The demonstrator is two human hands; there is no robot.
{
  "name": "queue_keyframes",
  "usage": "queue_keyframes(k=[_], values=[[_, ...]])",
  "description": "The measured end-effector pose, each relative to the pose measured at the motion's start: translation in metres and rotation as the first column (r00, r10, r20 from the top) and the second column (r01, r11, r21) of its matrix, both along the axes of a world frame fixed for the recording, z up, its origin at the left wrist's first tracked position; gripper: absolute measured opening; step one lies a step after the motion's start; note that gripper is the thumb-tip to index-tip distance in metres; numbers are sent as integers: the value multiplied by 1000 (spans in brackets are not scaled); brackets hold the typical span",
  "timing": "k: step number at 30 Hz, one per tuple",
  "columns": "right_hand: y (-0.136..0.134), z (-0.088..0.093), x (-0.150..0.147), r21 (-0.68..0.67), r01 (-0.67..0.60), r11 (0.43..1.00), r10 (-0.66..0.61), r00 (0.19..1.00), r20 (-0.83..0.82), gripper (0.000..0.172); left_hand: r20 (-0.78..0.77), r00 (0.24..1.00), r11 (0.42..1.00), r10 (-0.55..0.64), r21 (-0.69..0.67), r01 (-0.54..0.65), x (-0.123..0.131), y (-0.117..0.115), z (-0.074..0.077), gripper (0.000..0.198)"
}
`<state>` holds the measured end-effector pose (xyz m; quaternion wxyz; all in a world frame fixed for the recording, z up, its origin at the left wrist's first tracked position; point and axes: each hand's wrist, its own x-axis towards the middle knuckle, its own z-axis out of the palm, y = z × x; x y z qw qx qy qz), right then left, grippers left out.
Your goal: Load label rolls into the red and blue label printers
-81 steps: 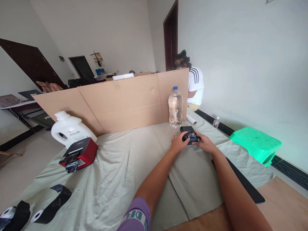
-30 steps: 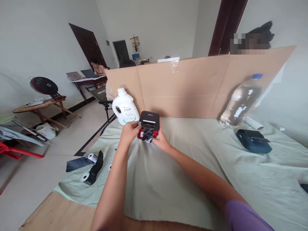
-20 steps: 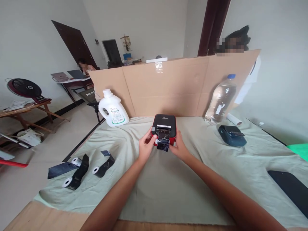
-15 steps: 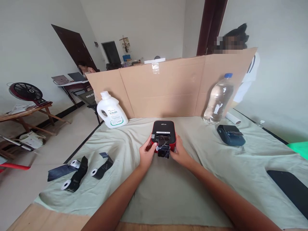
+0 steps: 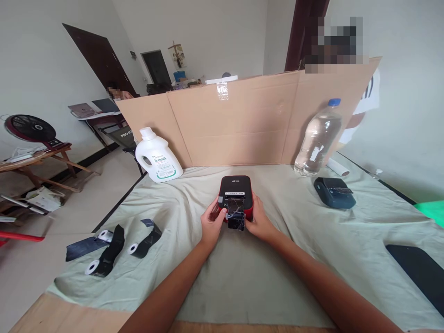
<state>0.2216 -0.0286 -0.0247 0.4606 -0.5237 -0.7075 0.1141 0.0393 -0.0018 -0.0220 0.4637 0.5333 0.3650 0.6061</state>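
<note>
A small red and black label printer (image 5: 235,189) sits on the pale green cloth (image 5: 194,282) at the middle of the table. A strip of dark shiny tape (image 5: 236,220) hangs from its front slot. My left hand (image 5: 212,223) grips the printer's left side, thumb by the slot. My right hand (image 5: 260,222) wraps round its right side. Both hands are closed on the printer.
A dark blue printer (image 5: 334,192) and a clear water bottle (image 5: 317,138) stand at the right, a white detergent jug (image 5: 157,156) at the left. Black tape rolls (image 5: 111,245) lie near the left edge. A cardboard screen (image 5: 243,120) backs the table; a person sits behind it.
My hands left the dark blue printer at the right, took the red printer from the left and brought it to the table's middle, where it now rests.
</note>
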Motion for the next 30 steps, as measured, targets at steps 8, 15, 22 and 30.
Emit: queue_keyframes(k=[8,15,22,30], values=[[0,1,1,18,-23,1000,23,1000,-2,86,-6,1000,1000,4,-1,-4,0,-3,-2,57],[2,-12,2,33,16,999,-16,1000,6,92,-64,998,1000,18,16,-17,-1,-3,-3,52],[3,-20,4,31,15,999,-14,1000,-6,101,-149,989,997,-12,75,23,-2,0,-2,35],[4,-19,5,46,13,999,-12,999,-35,103,-71,992,992,-108,55,112,1,5,-6,34]])
